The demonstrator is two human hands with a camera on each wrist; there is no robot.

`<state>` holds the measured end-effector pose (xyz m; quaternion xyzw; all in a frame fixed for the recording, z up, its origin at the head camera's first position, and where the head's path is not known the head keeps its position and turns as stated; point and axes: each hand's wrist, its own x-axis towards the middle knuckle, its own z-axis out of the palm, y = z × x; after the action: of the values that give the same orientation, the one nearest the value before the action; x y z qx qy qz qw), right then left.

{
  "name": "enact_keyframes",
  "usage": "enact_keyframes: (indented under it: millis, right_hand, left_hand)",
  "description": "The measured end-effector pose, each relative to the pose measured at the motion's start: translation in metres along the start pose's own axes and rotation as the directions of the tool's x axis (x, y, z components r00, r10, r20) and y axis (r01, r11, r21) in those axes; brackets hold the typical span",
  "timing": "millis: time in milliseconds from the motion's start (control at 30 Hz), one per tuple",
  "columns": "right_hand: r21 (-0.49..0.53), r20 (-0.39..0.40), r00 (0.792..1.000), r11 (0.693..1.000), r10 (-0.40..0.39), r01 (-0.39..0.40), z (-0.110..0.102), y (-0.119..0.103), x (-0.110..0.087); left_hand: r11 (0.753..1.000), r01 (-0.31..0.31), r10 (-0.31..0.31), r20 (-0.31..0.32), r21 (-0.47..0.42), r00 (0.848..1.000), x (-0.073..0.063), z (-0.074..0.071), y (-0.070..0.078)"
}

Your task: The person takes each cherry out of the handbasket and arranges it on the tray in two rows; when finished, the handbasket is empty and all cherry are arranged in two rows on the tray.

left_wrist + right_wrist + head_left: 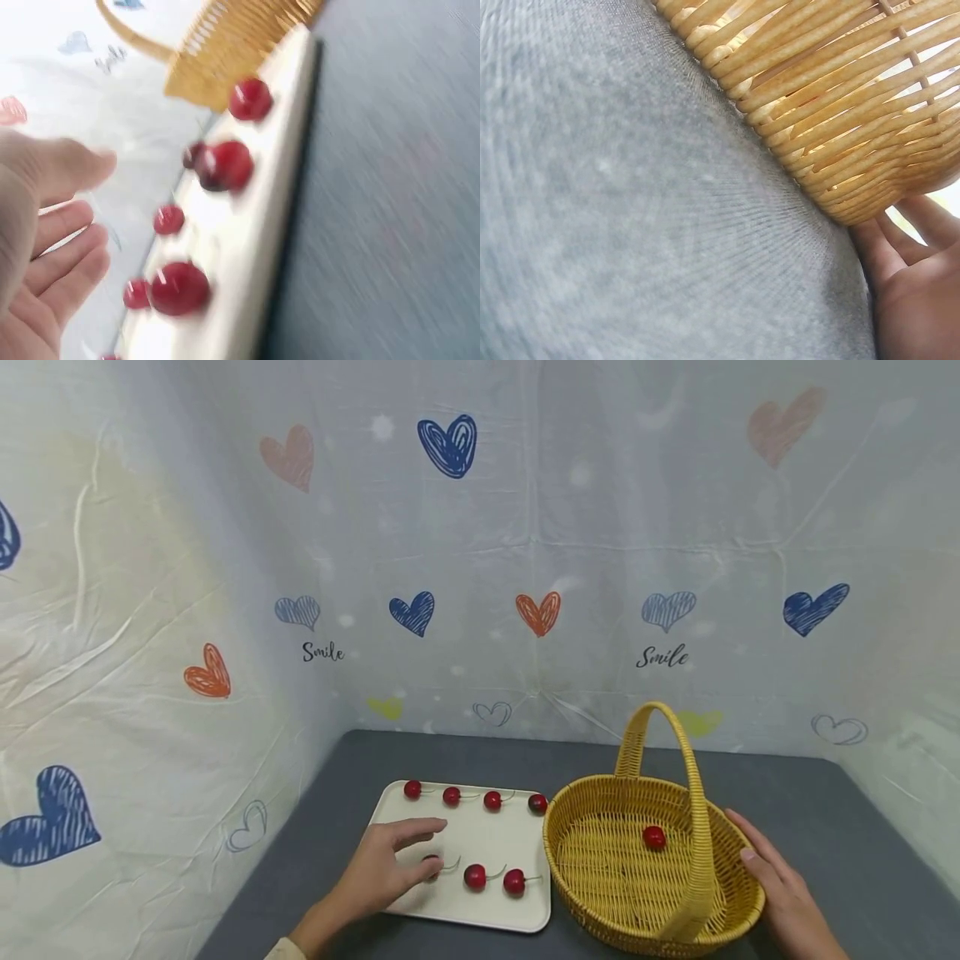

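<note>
My left hand (393, 860) hovers over the left part of a cream tray (480, 839), thumb and fingers apart with nothing between them. Its thumb partly hides one cherry (432, 870) in the near row. Beside that lie two more stemmed cherries, one in the middle (475, 877) and one to the right (514, 882). To the tray's right stands a yellow wicker basket (600, 881) with a single cherry (654, 837) inside. My right hand (783, 885) rests against the basket's right outer side; in the right wrist view its fairly straight fingers (877, 251) touch the weave.
Several cherries line the tray's far edge, among them a left one (412, 789) and a dark one (537, 803) close to the basket rim. The tall basket handle (701, 827) arches upward. A heart-printed curtain (480, 560) encloses the grey table (450, 752).
</note>
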<state>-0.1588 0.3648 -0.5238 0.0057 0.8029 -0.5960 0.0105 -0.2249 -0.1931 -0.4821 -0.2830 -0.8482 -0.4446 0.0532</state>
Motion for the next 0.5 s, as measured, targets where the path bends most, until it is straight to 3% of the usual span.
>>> enact_keyframes:
  millis: [67,167,300,500]
  right_hand:
    - [-0.009,0.000,1.000,1.000,-0.008,0.008,0.000,0.000,0.000]
    - [-0.020,-0.004,1.000,1.000,-0.009,0.009,-0.001,-0.001,0.000]
    - [-0.020,-0.001,1.000,1.000,-0.008,0.008,-0.001,-0.001,0.000]
    - [-0.002,0.001,1.000,1.000,-0.021,0.021,0.000,0.000,0.000]
  left_hand:
    - [0.991,0.037,-0.029,0.068,-0.126,0.997,0.009,0.001,0.010]
    - [0.957,0.084,-0.037,0.169,-0.277,0.985,0.024,0.007,0.026]
    - [0.923,0.070,0.032,0.256,-0.378,0.966,0.045,0.022,0.047]
    - [0.882,0.028,0.151,0.338,-0.470,0.929,0.076,0.061,0.071]
